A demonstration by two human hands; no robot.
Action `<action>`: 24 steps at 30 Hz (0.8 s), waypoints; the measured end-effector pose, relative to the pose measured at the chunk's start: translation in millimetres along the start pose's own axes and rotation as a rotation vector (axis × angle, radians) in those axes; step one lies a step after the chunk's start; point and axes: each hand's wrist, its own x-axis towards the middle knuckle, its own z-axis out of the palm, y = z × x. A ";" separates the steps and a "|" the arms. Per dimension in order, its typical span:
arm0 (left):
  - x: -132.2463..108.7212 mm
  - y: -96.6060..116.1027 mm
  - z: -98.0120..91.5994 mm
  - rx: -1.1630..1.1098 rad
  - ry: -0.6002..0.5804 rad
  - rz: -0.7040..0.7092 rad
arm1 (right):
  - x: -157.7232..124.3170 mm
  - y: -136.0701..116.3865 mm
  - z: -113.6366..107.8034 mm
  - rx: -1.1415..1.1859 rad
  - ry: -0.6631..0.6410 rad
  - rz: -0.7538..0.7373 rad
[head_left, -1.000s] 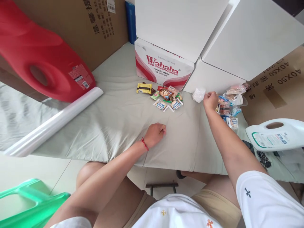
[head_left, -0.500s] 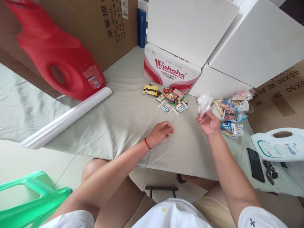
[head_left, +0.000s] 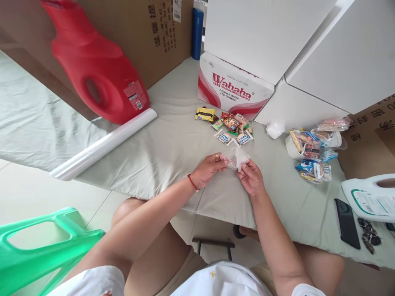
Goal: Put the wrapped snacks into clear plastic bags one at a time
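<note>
A thin clear plastic bag point(head_left: 235, 158) is stretched between my two hands above the cloth-covered surface point(head_left: 173, 135). My left hand point(head_left: 211, 167), with a red cord on the wrist, pinches its left side. On the right side, the fingers of my right hand point(head_left: 250, 176) are closed on it. Just beyond the bag lies a pile of wrapped snacks point(head_left: 232, 123), with a yellow packet point(head_left: 205, 114) at its left end. Another crumpled clear plastic bundle point(head_left: 275, 129) rests behind and to the right, against a white panel.
A white tub point(head_left: 293, 148) of snack packets stands at right, with more packets point(head_left: 314, 170) before it. Nearer are a white jug point(head_left: 370, 197), a phone point(head_left: 347, 223) and keys point(head_left: 368, 236). A Wahaha box point(head_left: 231, 90) sits behind; a plastic-film roll point(head_left: 105, 144) and red jug point(head_left: 108, 82) at left.
My right hand has come left from the clear plastic bundle, bringing a plastic bag to the middle. My left hand, formerly holding nothing, now grips that bag too. The view has shifted slightly.
</note>
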 end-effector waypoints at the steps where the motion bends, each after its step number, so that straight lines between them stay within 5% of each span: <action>1: -0.2 1.0 0.2 -0.040 -0.010 0.001 | -1.5 -0.1 -2.6 0.023 0.001 0.005; 8: -4.7 -1.5 7.2 -0.207 -0.027 -0.039 | -7.1 -1.5 -2.0 0.171 -0.025 0.089; 19: 8.1 4.8 4.1 -0.085 0.169 0.158 | -6.0 -11.6 -9.6 0.178 0.042 0.094; 24: 2.9 1.6 9.0 -0.007 0.096 0.116 | -5.1 -8.1 -4.5 0.082 0.080 -0.053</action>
